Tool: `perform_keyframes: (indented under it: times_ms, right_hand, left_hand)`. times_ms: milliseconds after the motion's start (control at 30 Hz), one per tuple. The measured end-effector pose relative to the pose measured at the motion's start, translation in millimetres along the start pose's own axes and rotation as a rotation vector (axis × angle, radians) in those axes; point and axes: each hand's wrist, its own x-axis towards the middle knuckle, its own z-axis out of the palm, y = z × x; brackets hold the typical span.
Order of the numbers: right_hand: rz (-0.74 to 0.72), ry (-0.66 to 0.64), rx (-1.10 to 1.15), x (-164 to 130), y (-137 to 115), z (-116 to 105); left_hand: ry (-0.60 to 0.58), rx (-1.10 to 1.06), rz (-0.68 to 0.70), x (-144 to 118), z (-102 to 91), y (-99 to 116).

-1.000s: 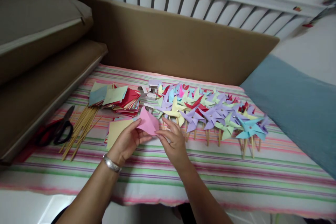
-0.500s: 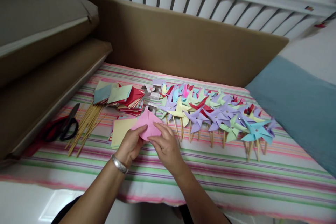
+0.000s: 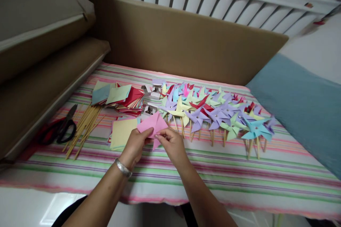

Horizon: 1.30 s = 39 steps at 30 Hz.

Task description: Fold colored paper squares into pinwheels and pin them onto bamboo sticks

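Pink paper [image 3: 152,123], partly folded, sits just left of the frame's centre, held above a striped cloth [image 3: 239,173]. Left hand [image 3: 135,145] pinches its lower left edge between thumb and fingers; right hand [image 3: 172,143] pinches a folded flap at its lower right between thumb and forefinger. A silver bracelet [image 3: 123,167] circles the left wrist.

Directly left of the hands lies a yellow sheet [image 3: 121,133] atop a small stack, touching the cloth. Above that, a larger heap of coloured squares [image 3: 119,97], red, green and blue, is fanned out. Small white boxes [image 3: 153,94] sit between this heap and the pinwheels; what is in them is too small to tell. Right of centre spreads a crowd of finished pinwheels [image 3: 213,111] in purple, green, yellow, red and blue, on wooden sticks, overlapping one another.

Further left, a bundle of bare sticks [image 3: 82,127] lies slanted, and beside it black-handled scissors [image 3: 62,127] near the cloth's left edge. A brown board [image 3: 181,39] stands behind the cloth; a blue cushion [image 3: 301,103] fills the right side. No writing or label can be read anywhere.
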Motion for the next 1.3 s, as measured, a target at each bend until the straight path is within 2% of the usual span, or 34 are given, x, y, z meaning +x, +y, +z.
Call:
perform_keyframes:
  times_ms: [133,433,800,1000,1167,1233,1300]
  right_hand:
    - [0.096,-0.014,0.089,2,3,-2]
    - [0.235,0.046,0.198,6,1,-2]
    - [0.248,0.077,0.173,6,4,2]
    - [0.213,0.048,0.113,4,7,4]
    - [0.165,0.150,0.047,8,4,-10]
    - [0.176,0.130,0.122,10,5,-14]
    - [0.236,0.023,0.290,11,7,-16]
  left_hand:
    - [-0.020,0.010,-0.005,0,1.5,-3]
    - [-0.084,0.001,-0.012,-2,3.7,-6]
    - [-0.100,-0.007,0.018,-4,3.5,-7]
    - [-0.009,0.078,0.017,-3,4.2,-6]
    - [-0.012,0.121,-0.018,0,-1.3,-1]
    - [-0.061,0.169,-0.052,0,-3.2,0]
    - [-0.109,0.215,-0.083,0,-4.0,0]
